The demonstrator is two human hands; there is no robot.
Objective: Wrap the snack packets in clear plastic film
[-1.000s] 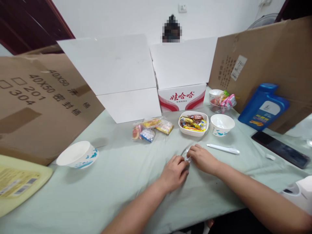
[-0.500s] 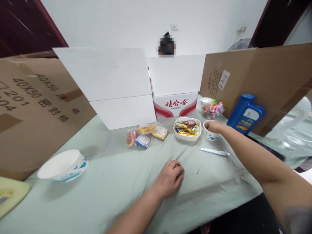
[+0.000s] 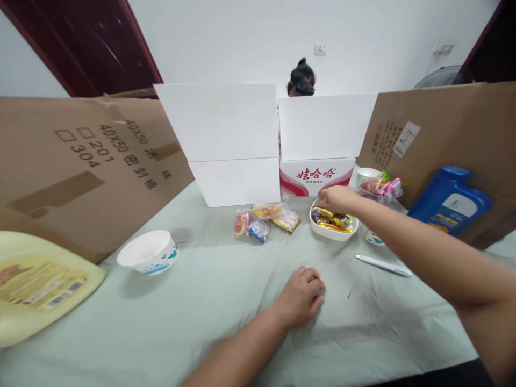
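Note:
My right hand (image 3: 337, 199) is over the back left rim of a white dish (image 3: 334, 235) of wrapped snacks (image 3: 332, 219), fingers pinched together and pointing down. Whatever may be between its fingertips is hidden. A paper cup (image 3: 373, 237) with blue print stands just right of the dish, partly covered by my right forearm. My left hand (image 3: 303, 297) rests on the green tablecloth nearer to me, its fingers curled in, with nothing visible in them. Several packaged snacks (image 3: 266, 221) lie in a pile left of the dish.
A white pen-like stick (image 3: 382, 265) lies at right. A paper bowl (image 3: 149, 252) and yellow jug (image 3: 44, 290) stand left; a blue bottle (image 3: 451, 201), clear bowl of candies (image 3: 382, 188) and another cup (image 3: 367, 176) stand right. White boards (image 3: 234, 123) and cardboard (image 3: 443, 140) enclose the table; a person sits behind.
My right hand has come out of the paper cup and moved left to above the dish. My left hand stays on the cloth. The view has turned left.

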